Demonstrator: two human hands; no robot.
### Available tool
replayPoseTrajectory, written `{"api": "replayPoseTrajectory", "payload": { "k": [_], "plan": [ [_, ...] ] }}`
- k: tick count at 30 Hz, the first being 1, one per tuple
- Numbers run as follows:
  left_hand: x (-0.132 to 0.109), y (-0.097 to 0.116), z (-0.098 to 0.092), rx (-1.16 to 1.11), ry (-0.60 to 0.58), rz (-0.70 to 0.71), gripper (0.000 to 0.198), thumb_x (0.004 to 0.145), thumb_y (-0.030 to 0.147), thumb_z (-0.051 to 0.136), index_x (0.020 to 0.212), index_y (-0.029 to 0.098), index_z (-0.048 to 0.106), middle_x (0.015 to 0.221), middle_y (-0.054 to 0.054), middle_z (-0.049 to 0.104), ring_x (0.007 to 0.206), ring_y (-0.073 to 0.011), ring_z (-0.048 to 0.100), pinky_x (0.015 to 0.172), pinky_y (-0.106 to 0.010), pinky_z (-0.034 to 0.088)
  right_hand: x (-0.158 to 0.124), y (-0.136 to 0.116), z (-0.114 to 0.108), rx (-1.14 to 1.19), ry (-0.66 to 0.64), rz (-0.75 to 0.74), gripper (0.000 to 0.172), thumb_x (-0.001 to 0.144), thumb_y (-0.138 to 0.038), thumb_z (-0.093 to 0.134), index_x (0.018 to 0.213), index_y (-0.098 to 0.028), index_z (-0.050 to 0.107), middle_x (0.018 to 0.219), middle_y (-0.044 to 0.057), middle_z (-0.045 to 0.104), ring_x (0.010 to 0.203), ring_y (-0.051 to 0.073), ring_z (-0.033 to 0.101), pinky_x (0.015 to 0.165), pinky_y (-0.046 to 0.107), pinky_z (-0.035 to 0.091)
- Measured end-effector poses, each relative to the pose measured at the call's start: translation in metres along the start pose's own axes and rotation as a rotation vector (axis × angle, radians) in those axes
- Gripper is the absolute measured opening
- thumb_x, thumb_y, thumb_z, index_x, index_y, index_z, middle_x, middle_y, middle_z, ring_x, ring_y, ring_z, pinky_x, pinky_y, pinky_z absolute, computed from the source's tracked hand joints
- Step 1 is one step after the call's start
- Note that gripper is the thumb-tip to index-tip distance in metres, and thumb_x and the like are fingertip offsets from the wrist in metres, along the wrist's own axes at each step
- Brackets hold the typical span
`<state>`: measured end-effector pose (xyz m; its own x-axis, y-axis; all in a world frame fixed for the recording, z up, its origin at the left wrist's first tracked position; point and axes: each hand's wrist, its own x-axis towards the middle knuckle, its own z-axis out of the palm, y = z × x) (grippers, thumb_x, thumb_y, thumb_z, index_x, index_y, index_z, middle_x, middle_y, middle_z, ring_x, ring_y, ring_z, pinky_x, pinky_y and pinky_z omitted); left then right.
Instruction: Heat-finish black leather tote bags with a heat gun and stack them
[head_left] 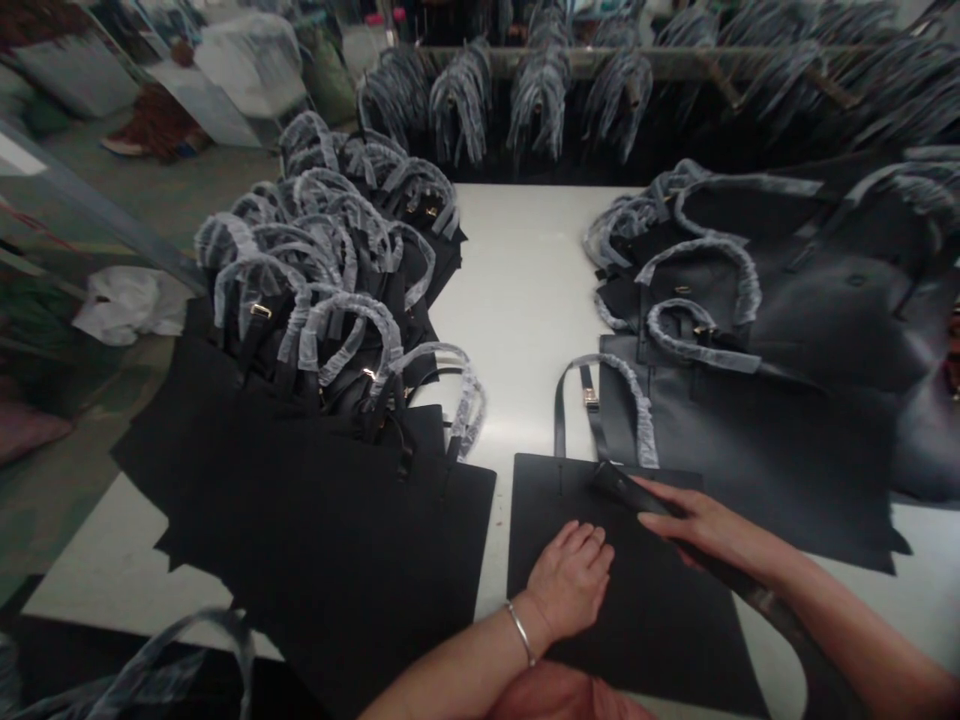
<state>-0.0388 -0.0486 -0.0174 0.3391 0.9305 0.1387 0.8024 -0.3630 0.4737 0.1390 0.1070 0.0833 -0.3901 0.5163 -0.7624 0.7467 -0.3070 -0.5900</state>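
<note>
Left: black panels (pixel 300 510) fanned in overlapping layers on the counter (pixel 517 300), plastic-wrapped handles (pixel 390 330) bunched beyond, probably to keep the faces flat. Right of middle: single panel (pixel 637 610) flat before the person, handle pointing away, likely leaving its face unobstructed. Left hand (pixel 574 580) palm down on it, fingers together, slightly bent, pinching nothing; apparently steadying. Right hand (pixel 705 525) angled in from the right, closed round a dark tube (pixel 626 490), tip near panel's top edge; contact unclear. Far right: second stack (pixel 757 430).
</note>
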Motion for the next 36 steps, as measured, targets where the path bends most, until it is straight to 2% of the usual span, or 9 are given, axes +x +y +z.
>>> {"api": "replayPoseTrajectory", "payload": {
  "k": [6, 9, 12, 15, 19, 23, 26, 31, 36],
  "plan": [
    [0.0, 0.0, -0.001, -0.011, -0.006, -0.003, 0.036, 0.094, 0.029, 0.041, 0.126, 0.017, 0.053, 0.132, -0.007, 0.054, 0.125, -0.0183, 0.045, 0.113, -0.034, 0.026, 0.0, 0.009, -0.003, 0.032, 0.002, 0.028, 0.076, 0.079, -0.05, 0.063, 0.144, -0.019, 0.04, 0.057, -0.004, 0.056, 0.042, 0.011, 0.052, 0.041, 0.022, 0.04],
    [0.0, -0.001, -0.001, 0.003, -0.016, 0.004, 0.037, 0.093, 0.029, 0.044, 0.126, 0.016, 0.052, 0.132, -0.008, 0.054, 0.125, -0.0186, 0.045, 0.113, -0.034, 0.025, 0.003, -0.003, 0.006, 0.051, 0.163, -0.012, 0.073, 0.079, -0.05, 0.062, 0.143, -0.02, 0.041, 0.058, -0.004, 0.056, 0.044, 0.012, 0.053, 0.044, 0.023, 0.041],
    [0.0, -0.001, 0.0, 0.0, -0.009, 0.009, 0.037, 0.093, 0.029, 0.044, 0.127, 0.016, 0.052, 0.133, -0.007, 0.054, 0.125, -0.0185, 0.044, 0.114, -0.034, 0.024, 0.002, -0.016, 0.013, 0.176, 0.303, -0.053, 0.075, 0.08, -0.052, 0.06, 0.144, -0.022, 0.038, 0.06, -0.004, 0.055, 0.046, 0.012, 0.053, 0.045, 0.023, 0.042],
    [-0.001, -0.002, 0.002, -0.003, -0.004, 0.01, 0.038, 0.092, 0.029, 0.044, 0.127, 0.016, 0.052, 0.134, -0.007, 0.054, 0.125, -0.0186, 0.045, 0.114, -0.034, 0.024, -0.006, -0.017, 0.02, 0.234, 0.206, -0.058, 0.08, 0.077, -0.053, 0.062, 0.145, -0.021, 0.036, 0.061, -0.005, 0.053, 0.044, 0.012, 0.052, 0.042, 0.023, 0.04],
    [-0.002, -0.002, 0.005, -0.012, -0.014, 0.019, 0.038, 0.092, 0.028, 0.045, 0.126, 0.014, 0.052, 0.129, -0.009, 0.057, 0.123, -0.018, 0.046, 0.113, -0.034, 0.026, -0.011, -0.011, 0.041, 0.11, -0.009, -0.019, 0.08, 0.075, -0.052, 0.063, 0.144, -0.018, 0.039, 0.059, -0.004, 0.056, 0.041, 0.011, 0.049, 0.041, 0.023, 0.04],
    [0.0, -0.002, 0.004, -0.035, -0.018, 0.019, 0.035, 0.091, 0.024, 0.045, 0.124, 0.013, 0.052, 0.118, -0.007, 0.063, 0.118, -0.0177, 0.049, 0.113, -0.033, 0.026, 0.001, -0.013, 0.059, 0.026, -0.069, -0.023, 0.076, 0.078, -0.051, 0.059, 0.144, -0.018, 0.04, 0.058, -0.002, 0.061, 0.041, 0.012, 0.051, 0.041, 0.023, 0.039],
    [0.002, -0.001, 0.001, -0.031, -0.031, 0.018, 0.035, 0.089, 0.023, 0.047, 0.122, 0.014, 0.053, 0.121, -0.007, 0.061, 0.12, -0.019, 0.048, 0.114, -0.035, 0.026, 0.014, -0.018, 0.067, 0.019, -0.075, -0.058, 0.073, 0.08, -0.051, 0.058, 0.143, -0.019, 0.04, 0.062, -0.001, 0.064, 0.042, 0.013, 0.052, 0.042, 0.023, 0.04],
    [0.0, 0.0, -0.001, -0.025, -0.025, -0.007, 0.034, 0.093, 0.024, 0.041, 0.124, 0.016, 0.052, 0.128, -0.007, 0.057, 0.125, -0.0192, 0.045, 0.114, -0.037, 0.025, 0.023, -0.032, 0.07, 0.083, 0.111, -0.166, 0.072, 0.078, -0.052, 0.059, 0.141, -0.02, 0.044, 0.063, -0.001, 0.064, 0.047, 0.015, 0.053, 0.047, 0.026, 0.043],
    [-0.003, -0.002, 0.0, -0.12, -0.008, -0.041, 0.034, 0.094, 0.026, 0.04, 0.125, 0.018, 0.051, 0.128, -0.004, 0.057, 0.119, -0.0166, 0.048, 0.113, -0.032, 0.029, -0.001, -0.045, 0.05, 0.255, 0.345, -0.153, 0.082, 0.076, -0.053, 0.062, 0.146, -0.023, 0.033, 0.061, -0.003, 0.058, 0.048, 0.016, 0.053, 0.048, 0.026, 0.044]
  ]
}}
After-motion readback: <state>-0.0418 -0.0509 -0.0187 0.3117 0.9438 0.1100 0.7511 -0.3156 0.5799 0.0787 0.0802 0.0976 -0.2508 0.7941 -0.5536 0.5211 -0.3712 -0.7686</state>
